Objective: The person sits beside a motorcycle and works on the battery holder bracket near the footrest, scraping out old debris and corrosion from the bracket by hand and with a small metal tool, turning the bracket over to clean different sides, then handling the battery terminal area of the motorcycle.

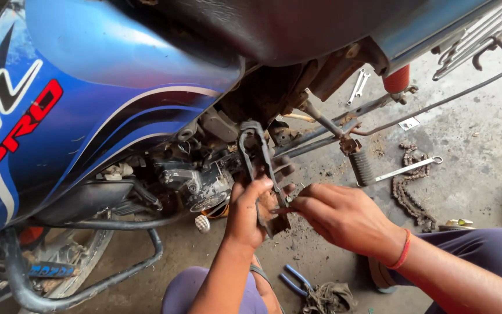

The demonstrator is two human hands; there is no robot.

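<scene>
Two hands are working on a grimy metal bracket beside a blue motorcycle.

The left hand (250,210) is clamping its fingers around the lower end of the dark slotted bracket (258,160), which is standing nearly upright just in front of the engine (204,183). The right hand (338,216) is pinching its fingertips together against the bracket's lower edge, touching the left hand. On the concrete floor (472,145) a loose drive chain (408,189) is lying beside a spanner (408,169), well apart from the hands; blue-handled pliers (294,280) are lying near the knees.
</scene>
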